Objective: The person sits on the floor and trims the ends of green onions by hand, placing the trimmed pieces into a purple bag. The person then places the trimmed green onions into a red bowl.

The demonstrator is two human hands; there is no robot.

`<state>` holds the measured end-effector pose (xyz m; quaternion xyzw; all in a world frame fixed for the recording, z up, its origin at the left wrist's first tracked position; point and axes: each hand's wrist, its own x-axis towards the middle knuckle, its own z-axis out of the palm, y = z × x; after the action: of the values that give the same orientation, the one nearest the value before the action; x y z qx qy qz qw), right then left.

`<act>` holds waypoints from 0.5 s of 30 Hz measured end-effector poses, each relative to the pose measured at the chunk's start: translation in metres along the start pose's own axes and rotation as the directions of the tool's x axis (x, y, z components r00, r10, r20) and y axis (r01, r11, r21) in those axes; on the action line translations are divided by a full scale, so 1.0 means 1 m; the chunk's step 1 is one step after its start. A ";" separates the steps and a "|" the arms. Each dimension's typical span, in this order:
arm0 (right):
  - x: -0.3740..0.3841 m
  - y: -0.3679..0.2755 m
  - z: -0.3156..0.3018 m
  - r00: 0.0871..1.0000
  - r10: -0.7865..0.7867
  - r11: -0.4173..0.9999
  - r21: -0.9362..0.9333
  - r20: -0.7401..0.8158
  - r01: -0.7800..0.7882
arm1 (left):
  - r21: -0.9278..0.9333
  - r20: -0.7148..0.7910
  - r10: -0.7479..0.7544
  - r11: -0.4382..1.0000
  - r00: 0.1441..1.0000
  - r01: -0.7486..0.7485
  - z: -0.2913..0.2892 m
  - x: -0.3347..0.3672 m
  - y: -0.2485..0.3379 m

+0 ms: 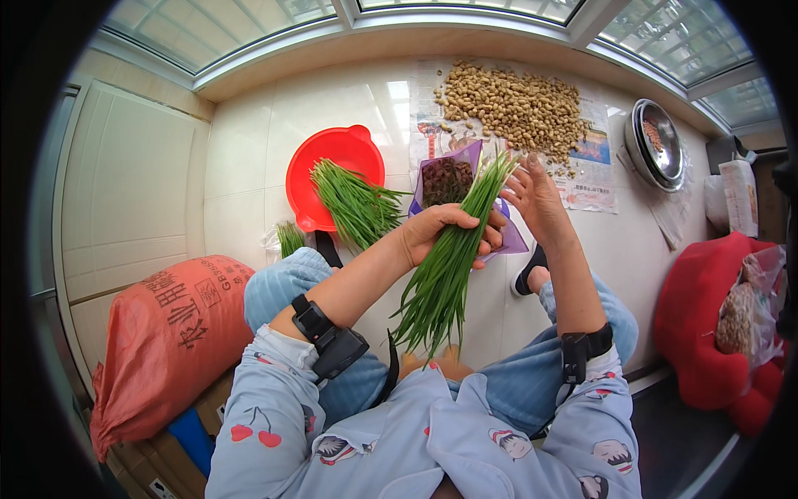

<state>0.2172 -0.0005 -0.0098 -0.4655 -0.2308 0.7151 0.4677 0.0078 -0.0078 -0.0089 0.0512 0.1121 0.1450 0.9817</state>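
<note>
A long bunch of green chives (445, 287) lies across my left hand (453, 233), whose fingers wrap round it. Its pale root ends point up and to the right, and the leaves hang toward my lap. Beside those pale ends is my right hand (539, 202), its fingers apart and the fingertips close to the stalks; whether they touch is unclear. Beneath the bunch stands an open purple bag (518, 241) with dark brownish-red matter (445, 181) inside. More chives (353, 200) lean over the rim of a red plastic basin (301, 185) at the left.
Peanuts in shells (511, 108) are spread on newspaper (426, 104) at the back. Stacked metal bowls (638, 150) stand at the right, near a red seat (694, 320) with a plastic bag. A small chive bundle (289, 239) and a full orange-red sack (170, 333) sit at the left.
</note>
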 end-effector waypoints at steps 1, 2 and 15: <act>0.000 0.001 0.000 0.991 0.064 0.998 0.008 -0.119 -0.063 | -0.025 0.003 -0.002 1.000 1.000 0.002 0.000 0.000 0.000; -0.001 0.003 0.002 0.990 0.140 0.989 0.044 -0.005 -0.140 | -0.051 0.009 -0.005 0.999 1.000 0.005 -0.001 0.001 0.000; -0.001 0.000 -0.004 0.997 0.072 0.789 0.610 0.025 -0.072 | 0.165 -0.120 -0.122 0.976 0.985 0.141 -0.001 0.002 -0.017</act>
<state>0.2206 -0.0016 -0.0112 -0.2982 0.0300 0.7687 0.5651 0.0146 -0.0237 -0.0128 0.1206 0.1810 0.0717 0.9734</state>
